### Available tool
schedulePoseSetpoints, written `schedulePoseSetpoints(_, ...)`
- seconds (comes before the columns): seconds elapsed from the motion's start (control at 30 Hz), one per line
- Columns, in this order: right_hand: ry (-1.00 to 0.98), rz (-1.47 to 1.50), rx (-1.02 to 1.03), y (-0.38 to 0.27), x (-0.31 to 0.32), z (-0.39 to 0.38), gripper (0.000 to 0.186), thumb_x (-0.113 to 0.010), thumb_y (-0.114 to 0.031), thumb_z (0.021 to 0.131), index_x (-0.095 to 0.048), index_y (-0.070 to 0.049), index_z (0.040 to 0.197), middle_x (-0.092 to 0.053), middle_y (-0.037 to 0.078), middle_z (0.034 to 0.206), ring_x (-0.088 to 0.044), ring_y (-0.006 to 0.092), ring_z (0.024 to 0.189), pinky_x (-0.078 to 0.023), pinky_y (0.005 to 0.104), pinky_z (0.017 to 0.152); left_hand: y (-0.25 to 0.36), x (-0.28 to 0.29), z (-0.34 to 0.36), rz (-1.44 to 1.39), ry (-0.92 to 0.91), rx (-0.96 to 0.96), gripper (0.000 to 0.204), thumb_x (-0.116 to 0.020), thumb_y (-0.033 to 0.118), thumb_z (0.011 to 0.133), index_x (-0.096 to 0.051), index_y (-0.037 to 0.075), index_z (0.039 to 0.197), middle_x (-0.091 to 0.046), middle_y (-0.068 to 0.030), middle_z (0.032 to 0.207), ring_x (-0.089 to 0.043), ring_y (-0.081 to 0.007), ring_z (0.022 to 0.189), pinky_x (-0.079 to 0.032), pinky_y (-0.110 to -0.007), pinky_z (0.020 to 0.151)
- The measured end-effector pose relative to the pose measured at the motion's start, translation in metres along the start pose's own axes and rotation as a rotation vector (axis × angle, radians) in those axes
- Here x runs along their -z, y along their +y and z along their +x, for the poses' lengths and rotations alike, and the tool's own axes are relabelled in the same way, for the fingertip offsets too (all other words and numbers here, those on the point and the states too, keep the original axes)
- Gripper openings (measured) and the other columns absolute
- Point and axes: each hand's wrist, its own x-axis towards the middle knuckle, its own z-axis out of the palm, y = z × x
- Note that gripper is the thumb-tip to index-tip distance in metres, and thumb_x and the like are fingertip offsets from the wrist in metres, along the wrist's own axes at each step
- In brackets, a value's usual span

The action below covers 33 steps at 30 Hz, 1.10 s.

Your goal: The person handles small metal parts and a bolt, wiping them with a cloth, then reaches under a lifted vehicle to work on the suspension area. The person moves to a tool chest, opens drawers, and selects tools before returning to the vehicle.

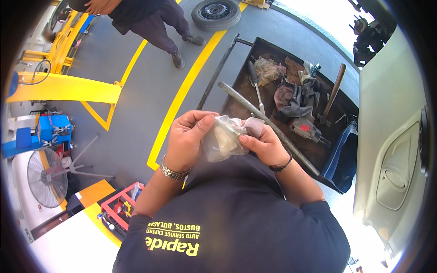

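Note:
A clear plastic bag [217, 146] with something pale inside hangs between my two hands, in front of my chest. My left hand [190, 136] pinches its upper left edge between thumb and fingers. On the other side my right hand [265, 144] grips the bag near its gathered top, the thumb pressed on it. A small greyish-brown piece [254, 127] shows by the right fingers; I cannot tell what it is. What lies inside the bag is blurred by the plastic.
Beyond my hands stands a dark tool tray [236, 109] with a long metal bar [255, 109], a hammer [335, 88], an impact wrench [309, 131] and rags [298, 98]. A pale car door panel [387, 136] borders the right. A person [154, 22] and a wheel [215, 13] are ahead.

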Motion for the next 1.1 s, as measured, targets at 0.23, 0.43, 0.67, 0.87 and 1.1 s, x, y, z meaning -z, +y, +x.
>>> schedulePoseSetpoints(0.23, -0.11, -0.024, -0.063, 0.001, 0.003, -0.003, 0.038, -0.062, -0.013, 0.103, -0.057, 0.002, 0.137, -0.066, 0.0, 0.118, -0.059, 0.0071, 0.107, -0.049, 0.0279, 0.095, -0.012, -0.006, -0.003, 0.096, 0.098, 0.011, 0.012, -0.067, 0.011, 0.1, -0.068, 0.0, 0.103, -0.071, -0.003, 0.094, -0.064, -0.0075, 0.083, -0.053, -0.023, 0.076)
schedulePoseSetpoints(0.43, -0.091, -0.059, -0.123, 0.003, 0.0, -0.008, 0.039, -0.061, -0.014, 0.104, -0.057, 0.001, 0.139, -0.067, 0.002, 0.118, -0.059, 0.0076, 0.108, -0.05, 0.028, 0.094, -0.016, 0.002, 0.002, 0.0, 0.043, 0.244, 0.011, -0.057, 0.012, 0.103, -0.062, 0.002, 0.106, -0.068, -0.003, 0.094, -0.064, -0.0083, 0.081, -0.054, -0.024, 0.074)
schedulePoseSetpoints(0.67, -0.152, -0.11, -0.096, -0.005, 0.003, -0.009, 0.032, -0.061, -0.019, 0.104, -0.059, 0.0, 0.13, -0.068, 0.003, 0.107, -0.061, 0.0071, 0.099, -0.053, 0.0262, 0.085, -0.033, -0.01, -0.002, 0.313, -0.02, 0.131, 0.014, -0.058, 0.004, 0.098, -0.06, 0.003, 0.112, -0.062, -0.0027, 0.095, -0.06, -0.009, 0.084, -0.052, -0.025, 0.076)
schedulePoseSetpoints(0.87, 0.15, 0.044, 0.05, 0.019, -0.009, 0.0, 0.028, -0.063, -0.028, 0.104, -0.058, -0.004, 0.116, -0.064, 0.001, 0.094, -0.06, 0.007, 0.079, -0.052, 0.0242, 0.069, -0.025, 0.008, -0.007, 0.377, -0.219, -0.303, 0.031, -0.059, -0.007, 0.089, -0.067, -0.002, 0.118, -0.065, -0.0133, 0.117, -0.064, -0.0215, 0.107, -0.049, -0.035, 0.099)
schedulePoseSetpoints(1.1, 0.057, -0.014, -0.058, 0.017, 0.009, -0.011, 0.025, -0.063, -0.018, 0.103, -0.062, -0.003, 0.122, -0.068, 0.002, 0.11, -0.058, 0.0068, 0.103, -0.049, 0.0277, 0.092, -0.04, 0.033, -0.003, 0.087, 0.048, -0.4, 0.03, -0.066, 0.026, 0.101, -0.066, 0.0, 0.116, -0.071, -0.0119, 0.113, -0.067, -0.0212, 0.101, -0.052, -0.034, 0.091)
